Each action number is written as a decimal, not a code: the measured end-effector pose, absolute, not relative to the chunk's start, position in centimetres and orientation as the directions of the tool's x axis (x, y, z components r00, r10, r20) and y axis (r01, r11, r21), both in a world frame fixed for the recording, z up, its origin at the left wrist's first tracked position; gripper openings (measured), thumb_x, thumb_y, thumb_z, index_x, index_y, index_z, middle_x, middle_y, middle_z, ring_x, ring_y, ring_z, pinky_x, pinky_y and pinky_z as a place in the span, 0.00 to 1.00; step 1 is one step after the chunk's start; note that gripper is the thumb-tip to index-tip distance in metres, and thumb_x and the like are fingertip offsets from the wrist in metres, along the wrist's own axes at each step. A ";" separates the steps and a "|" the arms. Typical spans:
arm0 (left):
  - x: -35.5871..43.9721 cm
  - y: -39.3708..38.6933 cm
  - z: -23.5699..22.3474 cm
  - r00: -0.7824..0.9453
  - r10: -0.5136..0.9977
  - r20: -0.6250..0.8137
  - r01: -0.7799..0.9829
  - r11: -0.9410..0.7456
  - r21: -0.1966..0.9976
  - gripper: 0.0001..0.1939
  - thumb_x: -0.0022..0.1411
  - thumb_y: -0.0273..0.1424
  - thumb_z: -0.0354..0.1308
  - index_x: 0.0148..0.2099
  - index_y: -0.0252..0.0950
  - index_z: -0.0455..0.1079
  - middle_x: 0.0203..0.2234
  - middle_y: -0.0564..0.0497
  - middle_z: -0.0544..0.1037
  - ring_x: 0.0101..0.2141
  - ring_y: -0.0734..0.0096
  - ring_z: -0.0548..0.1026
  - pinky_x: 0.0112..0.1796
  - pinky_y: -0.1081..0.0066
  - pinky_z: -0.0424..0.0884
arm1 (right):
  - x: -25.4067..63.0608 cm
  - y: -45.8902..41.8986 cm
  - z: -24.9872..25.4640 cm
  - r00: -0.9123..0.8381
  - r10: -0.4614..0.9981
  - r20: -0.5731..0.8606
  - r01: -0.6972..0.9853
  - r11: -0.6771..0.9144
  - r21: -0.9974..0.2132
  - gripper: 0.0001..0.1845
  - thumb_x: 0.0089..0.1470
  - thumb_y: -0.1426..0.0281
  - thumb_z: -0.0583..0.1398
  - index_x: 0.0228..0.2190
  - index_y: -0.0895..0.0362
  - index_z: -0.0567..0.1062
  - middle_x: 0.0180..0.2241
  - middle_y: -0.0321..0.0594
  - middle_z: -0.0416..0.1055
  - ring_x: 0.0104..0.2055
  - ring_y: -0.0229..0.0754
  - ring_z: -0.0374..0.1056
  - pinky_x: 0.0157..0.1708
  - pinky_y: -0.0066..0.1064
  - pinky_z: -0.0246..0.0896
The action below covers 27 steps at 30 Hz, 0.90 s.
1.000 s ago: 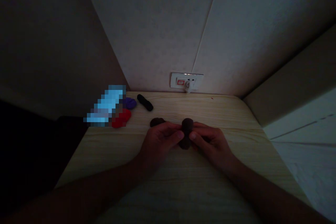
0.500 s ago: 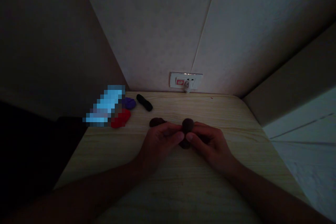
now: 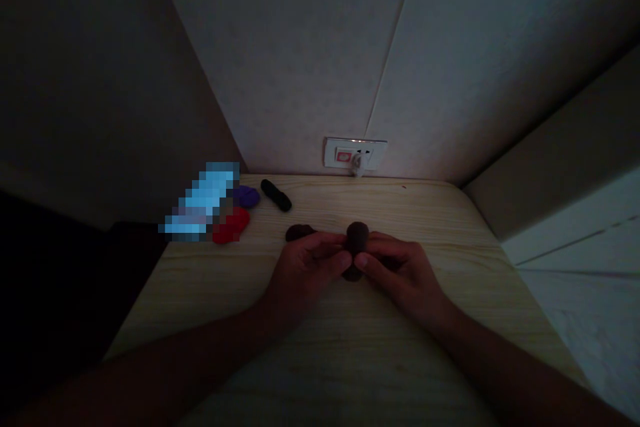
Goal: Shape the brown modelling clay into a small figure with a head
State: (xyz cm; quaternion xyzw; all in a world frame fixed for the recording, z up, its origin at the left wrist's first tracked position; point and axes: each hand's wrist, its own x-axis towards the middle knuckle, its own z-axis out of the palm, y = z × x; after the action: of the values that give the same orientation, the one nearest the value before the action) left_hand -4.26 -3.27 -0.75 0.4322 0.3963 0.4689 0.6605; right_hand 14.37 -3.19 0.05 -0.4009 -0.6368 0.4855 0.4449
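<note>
Between my two hands stands a piece of brown modelling clay (image 3: 357, 236), with a rounded knob on top and a wider lump below. My left hand (image 3: 313, 267) is closed on it from the left, thumb and fingertips pressed against its narrow middle. From the other side, my right hand (image 3: 400, 270) pinches the same piece, its thumb close to the left thumb. Behind the left fingers lies another dark brown lump of clay (image 3: 299, 232), partly hidden by that hand.
On the pale wooden table (image 3: 340, 360), a black clay piece (image 3: 276, 195), a purple lump (image 3: 247, 197) and a red lump (image 3: 231, 225) lie at the back left. Beside them is a pixelated bright blue patch (image 3: 203, 203). A wall socket (image 3: 355, 155) holds a plug behind the table.
The clay's rounded top stands slightly higher and looks a little taller between my fingers. Both hands keep nearly the same place and grip.
</note>
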 end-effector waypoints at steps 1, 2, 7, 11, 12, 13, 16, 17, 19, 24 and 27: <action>-4.3 -3.3 -0.8 0.244 0.963 -0.118 -0.270 0.184 0.945 0.12 0.57 0.34 0.73 0.43 0.36 0.82 0.35 0.46 0.87 0.39 0.58 0.86 0.41 0.63 0.83 | 14.4 -3.1 0.1 -0.293 0.939 0.180 0.071 0.209 -0.975 0.17 0.60 0.54 0.68 0.30 0.53 0.86 0.31 0.40 0.77 0.35 0.43 0.73 0.37 0.33 0.71; -4.3 -3.3 -0.8 0.240 0.964 -0.117 -0.266 0.181 0.947 0.12 0.57 0.34 0.73 0.43 0.36 0.82 0.35 0.46 0.87 0.38 0.58 0.86 0.40 0.63 0.83 | 14.5 -3.1 0.1 -0.303 0.935 0.182 0.063 0.210 -0.976 0.18 0.60 0.54 0.68 0.28 0.54 0.85 0.30 0.40 0.76 0.34 0.42 0.72 0.35 0.32 0.71; -4.3 -3.4 -1.0 0.240 0.962 -0.128 -0.310 0.200 0.929 0.14 0.57 0.36 0.74 0.45 0.36 0.81 0.35 0.47 0.87 0.36 0.62 0.86 0.39 0.66 0.83 | 14.6 -3.2 0.2 -0.313 0.930 0.191 0.070 0.223 -0.972 0.18 0.64 0.58 0.66 0.26 0.55 0.82 0.30 0.39 0.74 0.33 0.41 0.71 0.33 0.30 0.67; -4.2 -3.5 -1.1 0.278 0.951 -0.135 -0.323 0.225 0.919 0.15 0.56 0.32 0.74 0.46 0.37 0.80 0.36 0.47 0.88 0.38 0.63 0.86 0.41 0.66 0.83 | 14.5 -3.4 0.0 -0.281 0.938 0.203 0.125 0.245 -0.961 0.17 0.66 0.58 0.63 0.30 0.56 0.82 0.29 0.39 0.74 0.32 0.40 0.70 0.33 0.30 0.67; -4.2 -3.5 -1.0 0.286 0.949 -0.136 -0.327 0.230 0.917 0.16 0.55 0.31 0.75 0.46 0.37 0.80 0.37 0.47 0.88 0.38 0.63 0.86 0.43 0.65 0.83 | 14.4 -3.4 -0.1 -0.281 0.940 0.196 0.127 0.239 -0.963 0.17 0.66 0.58 0.63 0.30 0.56 0.82 0.29 0.38 0.74 0.31 0.39 0.69 0.31 0.29 0.66; -4.2 -3.5 -1.0 0.289 0.947 -0.138 -0.328 0.233 0.915 0.17 0.53 0.30 0.76 0.45 0.36 0.79 0.38 0.47 0.88 0.39 0.62 0.86 0.44 0.64 0.83 | 14.4 -3.5 -0.1 -0.285 0.941 0.184 0.126 0.227 -0.966 0.18 0.65 0.57 0.63 0.30 0.56 0.82 0.29 0.38 0.74 0.29 0.38 0.68 0.29 0.29 0.64; -4.1 -3.6 -0.9 0.284 0.948 -0.147 -0.313 0.236 0.920 0.17 0.52 0.30 0.77 0.44 0.36 0.79 0.38 0.46 0.88 0.40 0.59 0.86 0.45 0.61 0.83 | 14.3 -3.5 -0.3 -0.286 0.950 0.127 0.138 0.172 -0.975 0.18 0.60 0.53 0.67 0.30 0.56 0.81 0.28 0.38 0.74 0.27 0.38 0.67 0.27 0.29 0.64; -4.1 -3.7 -0.8 0.287 0.946 -0.149 -0.305 0.238 0.922 0.16 0.52 0.30 0.76 0.43 0.35 0.79 0.38 0.45 0.88 0.41 0.58 0.86 0.45 0.60 0.83 | 14.3 -3.6 -0.4 -0.278 0.954 0.108 0.139 0.152 -0.979 0.18 0.58 0.53 0.69 0.30 0.56 0.81 0.28 0.38 0.75 0.28 0.39 0.68 0.27 0.29 0.64; -4.0 -3.7 -0.8 0.303 0.942 -0.147 -0.299 0.241 0.923 0.17 0.52 0.30 0.76 0.44 0.35 0.79 0.39 0.44 0.88 0.42 0.56 0.86 0.46 0.58 0.83 | 14.3 -3.6 -0.5 -0.261 0.962 0.083 0.123 0.118 -0.985 0.17 0.56 0.54 0.71 0.30 0.56 0.81 0.28 0.38 0.76 0.28 0.40 0.69 0.27 0.30 0.66; -4.1 -3.7 -0.9 0.332 0.929 -0.164 -0.309 0.272 0.911 0.20 0.49 0.25 0.76 0.46 0.35 0.79 0.38 0.46 0.88 0.41 0.60 0.86 0.45 0.61 0.83 | 14.3 -3.5 -0.8 -0.220 0.972 0.088 0.077 0.107 -0.991 0.15 0.54 0.58 0.73 0.28 0.56 0.81 0.25 0.36 0.74 0.26 0.38 0.67 0.25 0.29 0.62; -4.2 -3.4 -1.0 0.298 0.937 -0.182 -0.332 0.281 0.900 0.19 0.49 0.26 0.77 0.44 0.36 0.80 0.36 0.47 0.88 0.39 0.62 0.86 0.43 0.63 0.83 | 14.4 -3.3 -0.5 -0.250 0.963 0.097 0.064 0.116 -0.991 0.15 0.56 0.56 0.71 0.30 0.56 0.83 0.28 0.38 0.75 0.28 0.39 0.69 0.27 0.29 0.64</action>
State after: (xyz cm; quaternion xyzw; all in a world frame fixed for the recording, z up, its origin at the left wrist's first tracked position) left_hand -4.18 -3.45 -1.04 0.3944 0.3833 0.4517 0.7025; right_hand 14.39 -3.34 -0.55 -0.4255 -0.6034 0.5107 0.4405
